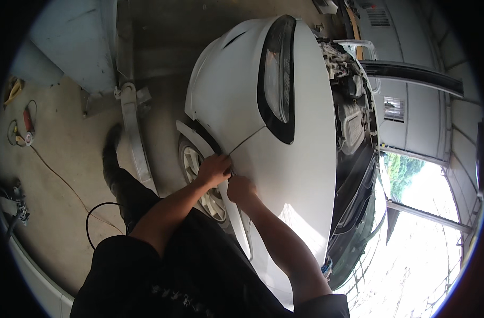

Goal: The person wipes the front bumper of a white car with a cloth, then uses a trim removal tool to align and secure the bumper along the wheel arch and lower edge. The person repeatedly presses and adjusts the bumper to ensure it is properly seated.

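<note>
A white car [311, 153] stands in front of me with its engine bay uncovered. Its front wheel [190, 161] shows partly behind my hands. My left hand [214, 170] is closed at the edge of the wheel arch, where the seam between bumper and fender ends. Just beside it, my right hand [242, 189] forms a fist against the fender edge. Whatever the fingers of either hand grip is hidden. A white arch trim strip [197, 137] with a dark inner side juts out above the wheel. The headlight [278, 79] lies beyond the seam.
To the left, a metal lift arm [131, 119] runs along the floor from a grey post [78, 42]. A red power tool [28, 122] lies on the concrete, near a brown cable [62, 177]. The engine bay [353, 127] is exposed at right.
</note>
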Available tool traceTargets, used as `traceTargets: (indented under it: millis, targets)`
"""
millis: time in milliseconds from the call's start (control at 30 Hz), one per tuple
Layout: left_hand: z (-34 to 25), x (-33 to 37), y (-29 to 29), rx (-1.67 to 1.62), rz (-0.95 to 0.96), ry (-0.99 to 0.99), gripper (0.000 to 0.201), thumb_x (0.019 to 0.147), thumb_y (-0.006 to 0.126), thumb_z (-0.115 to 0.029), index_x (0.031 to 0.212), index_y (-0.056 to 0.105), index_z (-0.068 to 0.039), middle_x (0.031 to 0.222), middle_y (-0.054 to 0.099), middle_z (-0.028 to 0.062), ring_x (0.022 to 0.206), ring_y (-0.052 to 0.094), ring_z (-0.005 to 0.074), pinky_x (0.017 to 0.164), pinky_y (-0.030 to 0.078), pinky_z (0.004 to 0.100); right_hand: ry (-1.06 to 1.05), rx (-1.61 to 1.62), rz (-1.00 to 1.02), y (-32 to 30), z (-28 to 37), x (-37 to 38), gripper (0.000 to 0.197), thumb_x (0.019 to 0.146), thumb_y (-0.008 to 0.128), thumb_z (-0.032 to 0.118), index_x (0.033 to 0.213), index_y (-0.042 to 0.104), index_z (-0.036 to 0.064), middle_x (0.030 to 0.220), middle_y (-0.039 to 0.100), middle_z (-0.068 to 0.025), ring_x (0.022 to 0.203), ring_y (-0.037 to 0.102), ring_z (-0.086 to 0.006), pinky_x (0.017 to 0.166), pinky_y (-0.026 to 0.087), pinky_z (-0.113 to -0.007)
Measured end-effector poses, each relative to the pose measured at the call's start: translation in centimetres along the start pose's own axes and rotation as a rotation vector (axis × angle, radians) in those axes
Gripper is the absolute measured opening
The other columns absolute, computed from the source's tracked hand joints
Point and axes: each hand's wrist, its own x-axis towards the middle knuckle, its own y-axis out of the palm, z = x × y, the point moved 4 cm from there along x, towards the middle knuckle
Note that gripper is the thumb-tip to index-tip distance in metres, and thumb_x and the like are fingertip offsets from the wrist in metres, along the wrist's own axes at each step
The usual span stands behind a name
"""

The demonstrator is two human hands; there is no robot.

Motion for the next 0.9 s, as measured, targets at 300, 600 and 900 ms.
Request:
traceTargets:
  millis: [300,600,900]
  targets:
    - [-0.5,0.0,0.1,0.010,-0.027,-0.066,0.026,0.064,0.065,-0.018,0.084,0.052,-0.007,0.080,0.052,0.0091,0.076,0.055,0.0289,0.062,0.048,0.0410,0.110,0.104,-0.071,-0.4,-0.6,-1.3,0.020,0.078,0.052,0.013,0.092,0.062,0.0032,0.092,0.064,-0.0165,0.084,0.064,-0.0293,0.069,0.053,-0.038]
    - [-0.1,-0.2,0.8,0.045,0.043,-0.013,0.031,0.065,0.066,-0.024,0.088,0.054,-0.006,0.084,0.052,0.0109,0.077,0.057,0.0291,0.065,0.048,0.0403,0.115,0.146,-0.161,0.8,-0.9,-1.0,0.019,0.077,0.053,0.012,0.089,0.065,0.0035,0.088,0.065,-0.0172,0.085,0.065,-0.0303,0.069,0.053,-0.038]
    - [-0.5,0.2,0.3,0.044,0.082,-0.030,0.031,0.065,0.064,-0.021,0.089,0.052,-0.007,0.085,0.051,0.0114,0.076,0.056,0.0297,0.063,0.048,0.0414,0.125,0.253,-0.049,0.5,-0.9,-1.6,0.022,0.078,0.051,0.014,0.089,0.065,0.0021,0.089,0.065,-0.0193,0.084,0.065,-0.0322,0.069,0.053,-0.039]
